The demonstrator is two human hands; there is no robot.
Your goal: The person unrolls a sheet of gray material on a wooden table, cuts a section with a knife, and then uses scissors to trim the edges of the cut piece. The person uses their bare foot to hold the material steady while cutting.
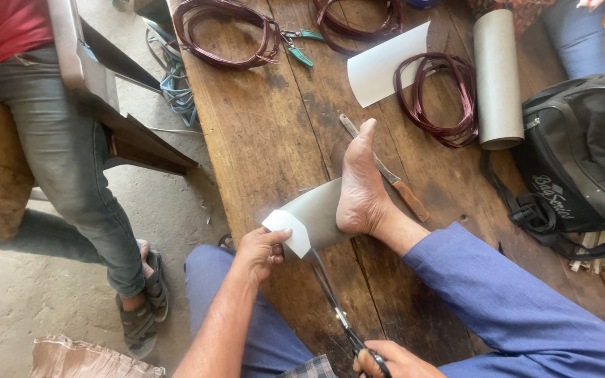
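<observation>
- Grey insulation-type paper sheet (316, 213) lying on the wooden workbench (260, 140), near its front-left edge; pinned flat under the bare foot (362, 185); front corner curled up white where it gets lifted
- Mid-cut, by the look of it; scissors (334, 304) with blades parted, tips right at the sheet's near edge just beside the lifted corner; looks like a strip or piece being trimmed off, with not much of the cut made so far
- Next move probably calls for closing the blades and feeding forward along a straight line toward the heel, keeping the corner taut so the sheet doesn't buckle; foot pressure needed so nothing slides; worth minding the toes-and-heel side as the blades get closer
- Left hand (260, 250) pinching that white corner between thumb and fingers, closed on the paper, wrist low, forearm coming up from the bottom of the frame
- Right hand (390, 360) at the bottom edge, fingers wrapped into the scissor handles, closed on them; partly cut off by the frame, so finger detail hard to make out
- Blue trouser leg (512, 301) stretched out across the bench from the right
- Further out: a wood-handled knife (386, 171) lying just behind the foot; coils of reddish enamelled wire (442, 98); a white sheet (386, 63); a grey roll (497, 77); green-handled pliers (299, 45); a black backpack (582, 154) at right
- Another person in grey jeans (71, 161) and sandals standing off the bench at left
</observation>
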